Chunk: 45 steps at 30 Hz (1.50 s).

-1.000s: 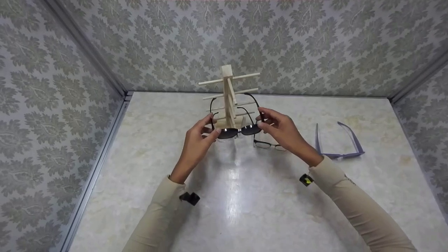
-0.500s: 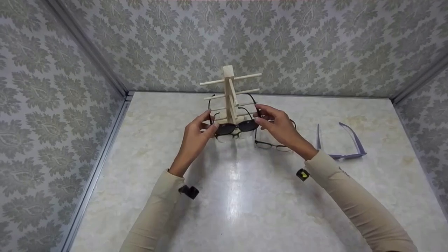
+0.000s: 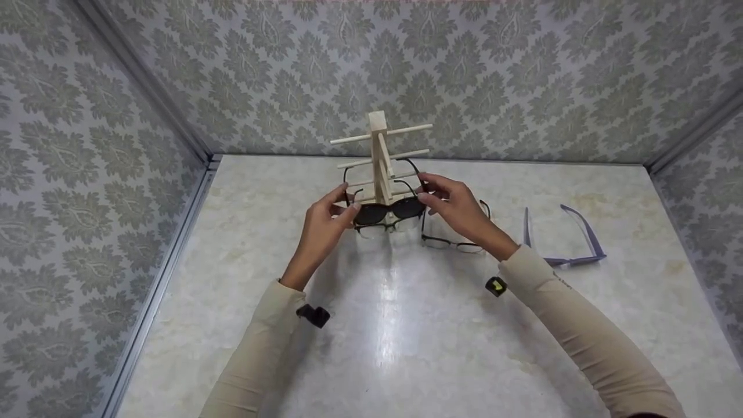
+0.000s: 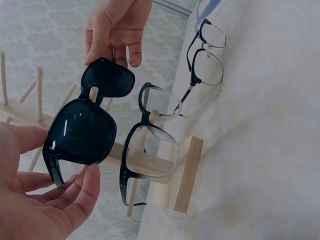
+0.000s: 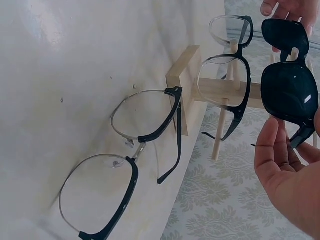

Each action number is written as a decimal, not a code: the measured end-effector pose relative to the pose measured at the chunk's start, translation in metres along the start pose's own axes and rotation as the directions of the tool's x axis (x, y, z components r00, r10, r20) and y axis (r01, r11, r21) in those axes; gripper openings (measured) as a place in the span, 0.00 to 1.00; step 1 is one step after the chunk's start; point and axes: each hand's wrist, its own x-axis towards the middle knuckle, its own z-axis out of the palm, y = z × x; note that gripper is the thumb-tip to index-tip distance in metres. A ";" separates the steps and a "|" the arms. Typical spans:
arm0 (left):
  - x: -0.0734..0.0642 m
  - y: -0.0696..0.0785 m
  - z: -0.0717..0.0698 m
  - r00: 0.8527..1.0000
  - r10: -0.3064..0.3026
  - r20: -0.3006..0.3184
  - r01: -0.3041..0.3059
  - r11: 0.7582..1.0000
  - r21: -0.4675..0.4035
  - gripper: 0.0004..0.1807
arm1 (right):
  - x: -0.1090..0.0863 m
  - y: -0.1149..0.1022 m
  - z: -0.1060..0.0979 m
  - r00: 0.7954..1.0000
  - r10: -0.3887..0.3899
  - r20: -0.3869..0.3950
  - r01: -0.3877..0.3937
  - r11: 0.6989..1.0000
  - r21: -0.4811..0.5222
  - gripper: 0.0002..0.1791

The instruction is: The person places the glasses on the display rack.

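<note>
Dark-lensed black sunglasses (image 3: 370,215) hang level at the front of a wooden glasses stand (image 3: 378,130), lenses toward me. My left hand (image 3: 326,223) pinches their left side by the hinge. The right side is gripped between thumb and fingers of my right hand (image 3: 457,208). In the left wrist view, a peg end (image 4: 93,93) shows in the gap under the sunglasses' bridge; whether it bears their weight I cannot tell. Just below, clear glasses with a black upper frame (image 4: 146,118) sit on a lower peg. The sunglasses' temples reach back past both sides of the post.
Half-rim glasses (image 3: 446,241) lie on the table right of the stand, partly under my right forearm. Farther right are purple-framed glasses (image 3: 574,260), temples spread. Bare cross pegs (image 3: 415,128) stick out near the stand's top. Patterned wall panels (image 3: 464,75) enclose the pale table (image 3: 383,360).
Both hands have shifted slightly left and toward the stand with the sunglasses, which now sit a little lower in tilt and closer to the post. The clear glasses beneath show more.
</note>
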 end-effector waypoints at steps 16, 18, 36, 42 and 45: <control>-0.015 -0.017 0.000 0.999 0.023 -0.037 -0.023 1.000 -0.003 0.38 | -0.012 0.013 -0.004 0.998 0.051 -0.045 -0.049 0.998 0.026 0.32; -0.021 -0.019 -0.002 0.997 0.041 -0.063 -0.042 0.999 -0.002 0.36 | -0.018 0.016 -0.007 0.996 0.053 -0.070 -0.051 0.998 0.029 0.31; -0.063 -0.029 0.006 0.995 0.103 -0.015 -0.101 0.988 0.118 0.12 | -0.072 0.035 -0.029 0.982 0.051 -0.182 -0.052 0.999 -0.001 0.26; -0.068 -0.035 0.023 0.990 0.094 0.101 -0.105 0.988 0.112 0.15 | -0.088 0.044 -0.030 0.972 0.062 -0.228 -0.073 0.996 -0.041 0.25; -0.069 -0.041 0.030 0.987 0.079 0.137 -0.094 0.990 0.108 0.17 | -0.095 0.048 -0.030 0.969 0.060 -0.241 -0.073 0.996 -0.046 0.24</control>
